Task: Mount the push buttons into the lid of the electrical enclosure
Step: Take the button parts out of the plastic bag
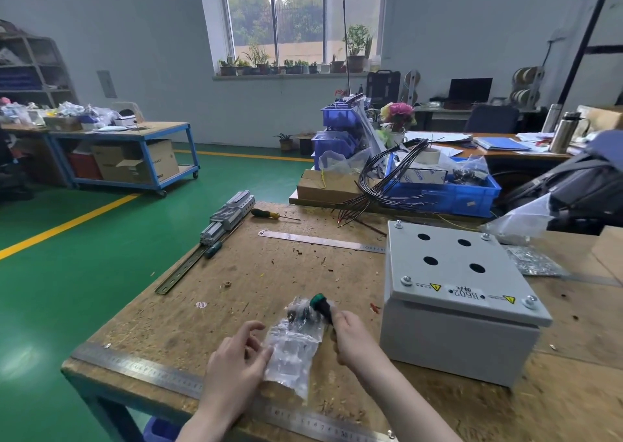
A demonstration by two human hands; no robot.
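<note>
A grey electrical enclosure [455,333] stands on the wooden bench at the right. Its lid [451,283] has several round holes, all without buttons. In front of me lies a clear plastic bag [293,347] with more parts inside near its far end. My right hand [352,337] grips a green-headed push button [320,303] by its black body, just above the bag's far end. My left hand [236,364] pinches the near left edge of the bag with thumb and fingers.
A steel ruler [145,367] lies along the bench's front edge, another ruler [320,241] further back. A DIN rail with terminal blocks [215,232] and two screwdrivers sit at the left. Black wires [387,185], blue bins and a cardboard box crowd the far side.
</note>
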